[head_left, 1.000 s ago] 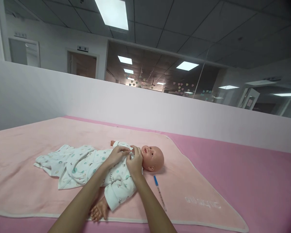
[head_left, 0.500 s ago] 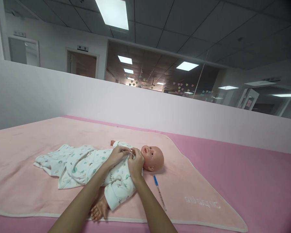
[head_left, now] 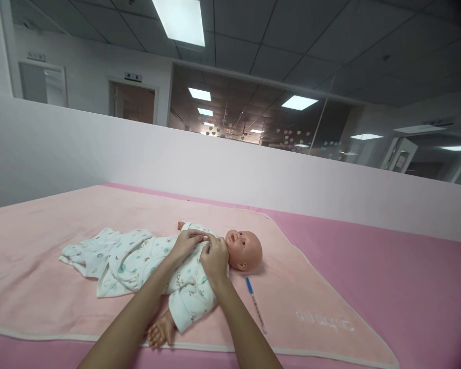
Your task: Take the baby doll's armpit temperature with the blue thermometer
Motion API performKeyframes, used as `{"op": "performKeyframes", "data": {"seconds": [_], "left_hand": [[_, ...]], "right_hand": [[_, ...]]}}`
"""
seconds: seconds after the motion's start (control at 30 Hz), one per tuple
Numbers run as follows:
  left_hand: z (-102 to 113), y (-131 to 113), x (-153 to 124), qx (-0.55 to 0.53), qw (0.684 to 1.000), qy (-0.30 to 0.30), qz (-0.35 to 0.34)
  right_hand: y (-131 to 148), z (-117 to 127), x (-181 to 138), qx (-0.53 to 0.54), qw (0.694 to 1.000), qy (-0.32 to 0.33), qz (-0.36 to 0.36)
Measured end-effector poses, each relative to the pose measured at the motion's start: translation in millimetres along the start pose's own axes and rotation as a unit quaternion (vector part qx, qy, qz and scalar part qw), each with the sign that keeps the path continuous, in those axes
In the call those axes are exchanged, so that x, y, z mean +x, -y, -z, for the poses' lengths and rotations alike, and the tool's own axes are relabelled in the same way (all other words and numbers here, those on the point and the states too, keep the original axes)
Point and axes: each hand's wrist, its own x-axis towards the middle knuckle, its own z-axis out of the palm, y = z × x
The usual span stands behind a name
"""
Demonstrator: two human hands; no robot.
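A baby doll (head_left: 244,250) lies on its back, head to the right, in a white printed baby gown (head_left: 138,259) that spreads out to the left. Both my hands meet at the gown's upper chest, just below the doll's chin. My left hand (head_left: 187,245) has its fingertips pinched together at the neckline. Close against it, my right hand (head_left: 215,259) is curled with thumb and fingers closed. A thin white tie string showed between them a moment ago; now the fingers mostly hide it.
A blue-capped thermometer-like stick (head_left: 255,305) lies right of my right forearm. Beneath the doll is a pink blanket (head_left: 303,287) with a pale border, on a darker pink padded surface (head_left: 369,261). A low white wall (head_left: 223,169) runs along the back, with glass above it.
My fingers have drawn closer together at the neckline, and the white string between them is now hidden. The whole view has shifted slightly; the doll lies as before.
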Motion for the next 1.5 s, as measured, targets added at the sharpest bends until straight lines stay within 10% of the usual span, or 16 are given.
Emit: {"op": "performKeyframes", "data": {"seconds": [0.17, 0.47, 0.67, 0.87, 1.5], "left_hand": [[4.9, 8.5, 7.8, -0.046, 0.997, -0.022, 0.056], [35.2, 3.8, 8.2, -0.186, 0.965, 0.115, 0.144], [59.5, -8.2, -1.0, 0.009, 0.983, 0.151, 0.108], [73.5, -17.2, -8.7, 0.149, 0.956, 0.248, 0.043], [55.7, -3.2, -6.0, 0.179, 0.972, 0.151, -0.026]], "right_hand": [[-2.1, -3.7, 0.1, 0.024, 1.0, -0.005, -0.004], [-4.0, -5.6, 0.0, 0.049, 0.997, -0.056, -0.002], [2.2, 2.0, 0.2, 0.07, 0.994, -0.071, 0.036], [8.5, 3.2, 0.2, 0.041, 0.991, 0.064, 0.107], [9.4, 2.4, 0.1, 0.044, 0.989, 0.073, 0.123]]}}
